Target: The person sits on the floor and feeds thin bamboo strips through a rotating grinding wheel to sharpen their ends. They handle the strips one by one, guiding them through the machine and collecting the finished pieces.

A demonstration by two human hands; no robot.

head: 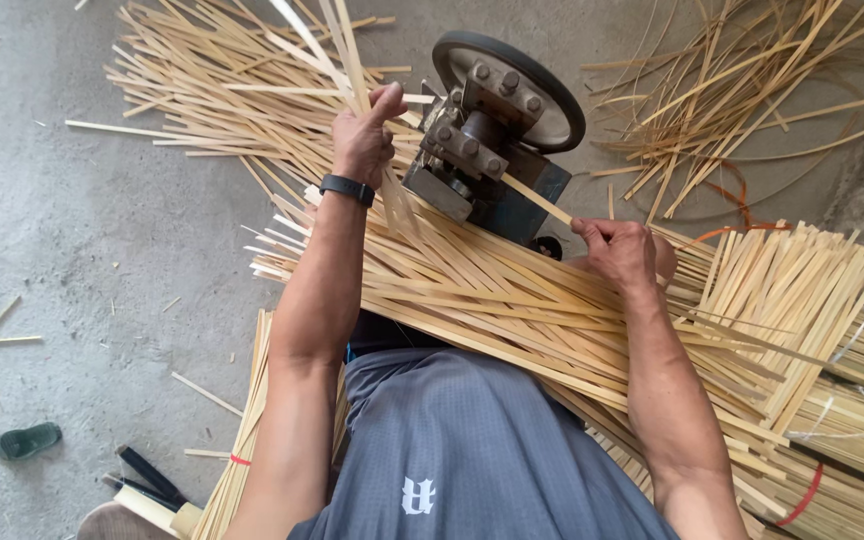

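Note:
A dark metal machine (482,170) with a round wheel (552,95) on top stands on the concrete floor in front of me. My left hand (364,135), a black band on its wrist, grips a bundle of thin bamboo strips (337,40) coming out on the machine's left side. My right hand (617,250) pinches a single bamboo strip (537,200) that runs into the machine's right side. A thick layer of long bamboo strips (472,290) lies across my lap under both arms.
Split strips are piled on the floor at the upper left (222,90) and upper right (742,90). Tied bundles of strips (812,300) lie at my right. A green sandal (27,440) and dark tools (147,475) lie at the lower left.

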